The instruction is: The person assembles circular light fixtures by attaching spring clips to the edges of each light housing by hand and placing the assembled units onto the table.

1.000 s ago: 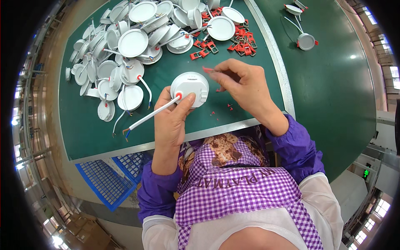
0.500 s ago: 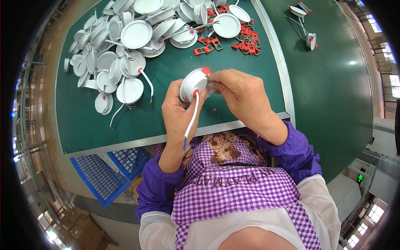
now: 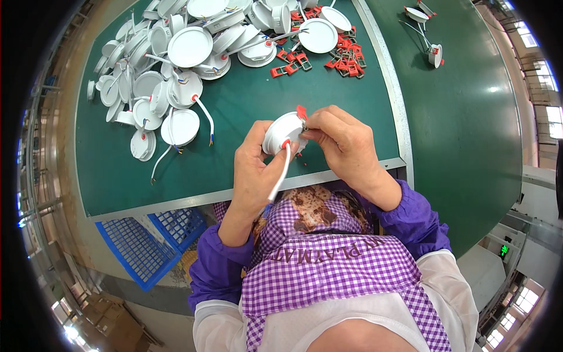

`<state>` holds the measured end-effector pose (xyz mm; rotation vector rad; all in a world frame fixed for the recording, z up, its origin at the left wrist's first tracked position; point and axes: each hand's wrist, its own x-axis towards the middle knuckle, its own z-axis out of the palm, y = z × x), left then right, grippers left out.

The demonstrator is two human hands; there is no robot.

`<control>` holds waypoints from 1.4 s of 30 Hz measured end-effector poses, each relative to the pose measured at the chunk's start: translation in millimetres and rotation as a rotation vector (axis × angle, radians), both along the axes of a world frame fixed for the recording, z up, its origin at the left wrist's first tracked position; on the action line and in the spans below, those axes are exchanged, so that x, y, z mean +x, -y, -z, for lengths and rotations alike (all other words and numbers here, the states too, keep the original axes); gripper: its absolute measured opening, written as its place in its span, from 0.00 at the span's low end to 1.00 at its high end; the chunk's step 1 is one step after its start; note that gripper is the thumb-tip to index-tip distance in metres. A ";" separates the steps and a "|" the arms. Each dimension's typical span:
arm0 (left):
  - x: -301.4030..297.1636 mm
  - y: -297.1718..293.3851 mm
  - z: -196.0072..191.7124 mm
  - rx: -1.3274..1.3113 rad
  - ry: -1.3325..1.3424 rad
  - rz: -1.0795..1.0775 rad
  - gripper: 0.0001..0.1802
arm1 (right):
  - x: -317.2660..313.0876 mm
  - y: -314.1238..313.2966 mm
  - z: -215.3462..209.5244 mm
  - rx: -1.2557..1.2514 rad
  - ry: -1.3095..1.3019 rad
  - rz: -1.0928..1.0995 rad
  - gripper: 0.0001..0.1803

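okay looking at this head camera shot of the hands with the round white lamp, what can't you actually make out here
Head view:
- Where the right hand meets the round white lamp: the fingertips cover the small metal part beside the red clip, too small to identify.
- The lamp's underside: hidden by the left hand.
- The pile of white lamps: cut off by the top edge.
- The blue crate: contents hidden by the table.

The lower side of the white round lamp [image 3: 282, 131] is covered by the left hand [image 3: 253, 176], and the right hand's [image 3: 346, 146] fingers [image 3: 319, 126] hide the small metal piece at its rim. The pile of white lamps [image 3: 176, 53] at the bench's [image 3: 234, 105] far edge runs out past the top of the view. The red clips [image 3: 343, 56] there are too small to make out singly.
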<state>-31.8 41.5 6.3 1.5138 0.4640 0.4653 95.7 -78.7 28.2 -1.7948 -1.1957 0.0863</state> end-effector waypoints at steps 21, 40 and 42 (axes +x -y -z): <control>-13.3 0.1 -18.5 -0.649 0.068 0.299 0.26 | 46.5 19.3 -22.9 -0.314 -0.749 -0.379 0.23; -10.6 -14.7 2.6 -0.638 0.058 -0.318 0.17 | 83.9 -69.3 42.5 -0.371 0.074 0.285 0.12; -12.8 -14.4 4.2 -0.696 0.089 -0.304 0.16 | 79.1 -58.8 42.3 -0.280 -0.017 0.248 0.10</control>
